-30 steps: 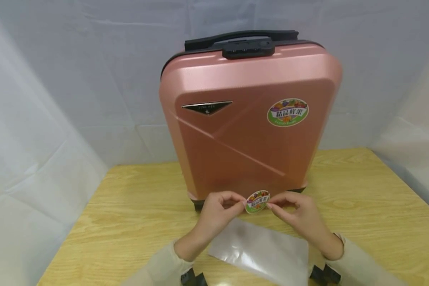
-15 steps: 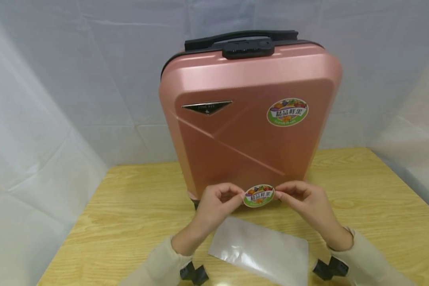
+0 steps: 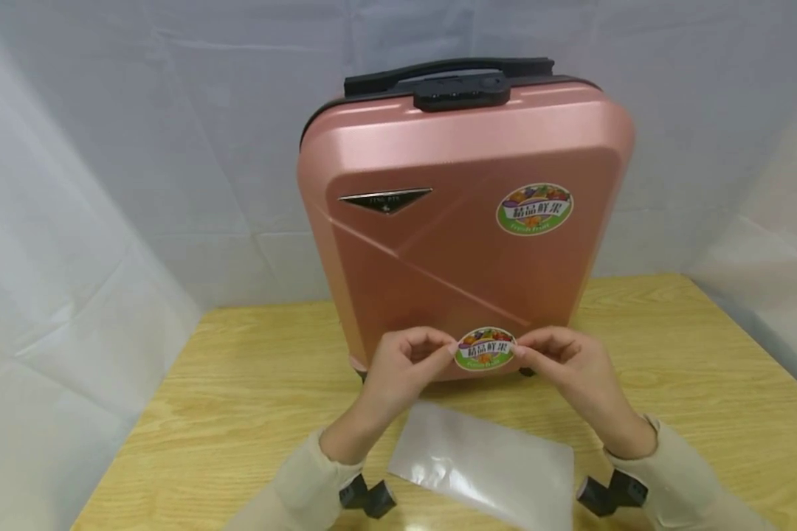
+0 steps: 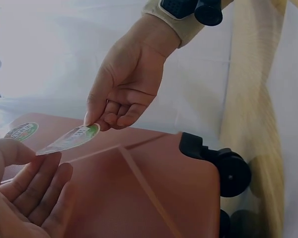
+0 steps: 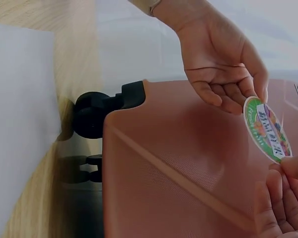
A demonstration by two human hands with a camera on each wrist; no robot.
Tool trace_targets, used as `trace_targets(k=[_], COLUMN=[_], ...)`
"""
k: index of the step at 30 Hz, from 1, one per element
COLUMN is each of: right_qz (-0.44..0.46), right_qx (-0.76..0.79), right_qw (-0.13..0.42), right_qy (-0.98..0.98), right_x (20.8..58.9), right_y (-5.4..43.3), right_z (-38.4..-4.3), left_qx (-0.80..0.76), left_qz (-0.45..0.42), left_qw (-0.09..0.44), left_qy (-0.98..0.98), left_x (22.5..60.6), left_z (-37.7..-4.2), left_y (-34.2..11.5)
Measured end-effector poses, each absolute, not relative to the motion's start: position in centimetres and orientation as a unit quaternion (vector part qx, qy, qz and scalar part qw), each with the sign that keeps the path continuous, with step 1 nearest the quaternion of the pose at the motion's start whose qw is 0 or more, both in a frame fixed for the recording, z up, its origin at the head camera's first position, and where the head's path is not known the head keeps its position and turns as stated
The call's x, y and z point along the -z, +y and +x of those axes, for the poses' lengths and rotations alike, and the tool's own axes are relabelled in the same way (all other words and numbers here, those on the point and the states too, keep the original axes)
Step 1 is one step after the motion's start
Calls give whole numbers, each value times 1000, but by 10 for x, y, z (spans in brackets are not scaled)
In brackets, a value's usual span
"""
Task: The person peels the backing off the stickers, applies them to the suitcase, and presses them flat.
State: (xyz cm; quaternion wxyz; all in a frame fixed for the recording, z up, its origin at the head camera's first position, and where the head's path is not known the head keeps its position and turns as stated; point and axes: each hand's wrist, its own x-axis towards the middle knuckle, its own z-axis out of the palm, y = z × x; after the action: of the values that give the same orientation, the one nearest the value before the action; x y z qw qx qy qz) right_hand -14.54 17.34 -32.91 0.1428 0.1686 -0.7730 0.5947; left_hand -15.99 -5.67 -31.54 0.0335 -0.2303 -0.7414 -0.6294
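An oval fruit sticker, green and white with Chinese characters, is stretched between both hands in front of the lower part of a pink suitcase. My left hand pinches its left edge between thumb and index finger. Its right edge is pinched the same way by my right hand. In the right wrist view the held sticker is seen apart from the suitcase face. A matching sticker is stuck on the suitcase's upper right, across from a black triangular badge.
A sheet of glossy backing lies on the wooden table between the forearms. The suitcase stands upright, with a black handle on top and black wheels below. White cloth hangs behind and at the sides.
Both hands have risen with the sticker, from near the suitcase's bottom edge to slightly higher. The sticker has turned from tilted to nearly level. The suitcase and backing sheet stay put.
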Motion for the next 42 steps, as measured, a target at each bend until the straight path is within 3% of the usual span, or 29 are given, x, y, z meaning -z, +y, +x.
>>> trace_targets(k=[12, 42], right_qz=[163, 188], right_qx=[-606, -676], right_qw=[168, 215], right_qy=[-760, -679], right_x=[317, 287], right_y=[177, 190], right_z=[-148, -159], left_qx=[640, 600], left_qz=[-213, -220], left_qw=[52, 232], left_qy=[-736, -733], left_x=[300, 273], left_z=[-165, -170], left_y=[-49, -20])
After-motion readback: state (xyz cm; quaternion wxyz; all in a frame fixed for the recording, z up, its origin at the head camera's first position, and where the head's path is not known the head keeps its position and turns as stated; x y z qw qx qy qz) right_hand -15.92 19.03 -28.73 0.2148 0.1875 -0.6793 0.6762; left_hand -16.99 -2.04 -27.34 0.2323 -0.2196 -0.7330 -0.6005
